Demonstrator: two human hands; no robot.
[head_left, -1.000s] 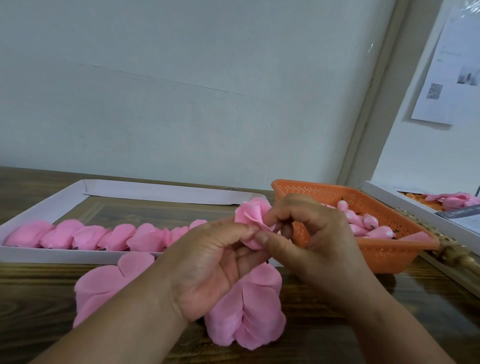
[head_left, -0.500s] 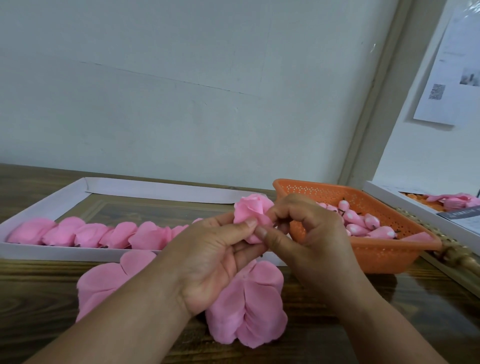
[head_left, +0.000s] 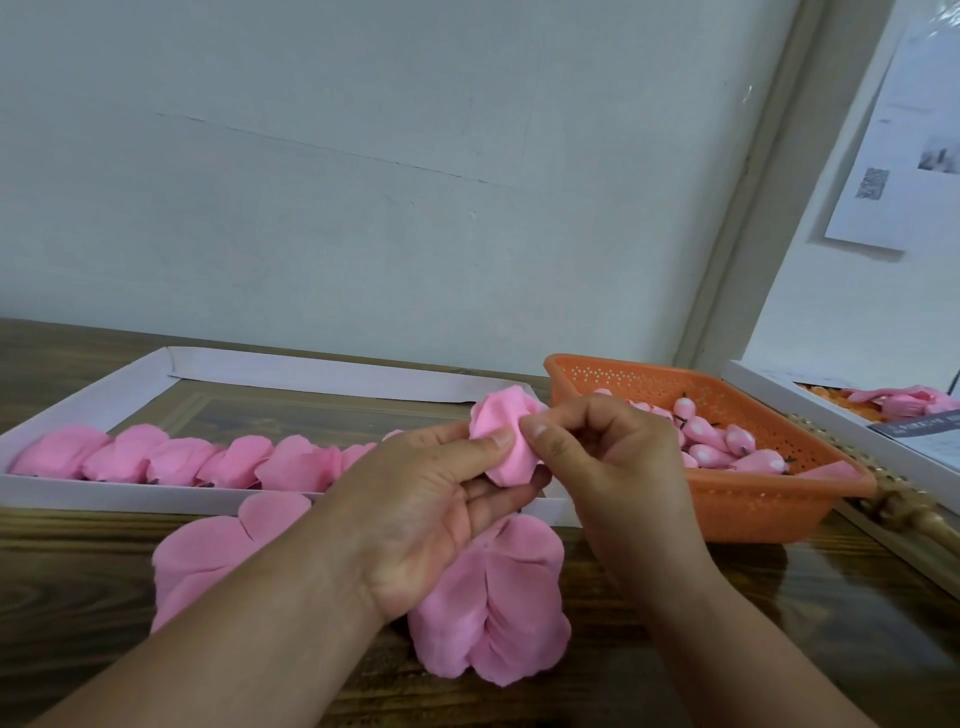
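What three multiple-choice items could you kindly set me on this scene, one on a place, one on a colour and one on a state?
1. Where do the small buds lie?
A) in the white tray
B) in the perforated basket
C) on the bare wood

2. What colour is that basket?
A) orange
B) green
C) blue

3. How is the pink flower held?
A) it lies untouched
B) by one hand only
C) pinched by both hands

Answers:
1 B, the buds sit inside the basket's walls.
2 A, its rim and walls are orange.
3 C, the left hand and the right hand each pinch it between thumb and fingers, above the table.
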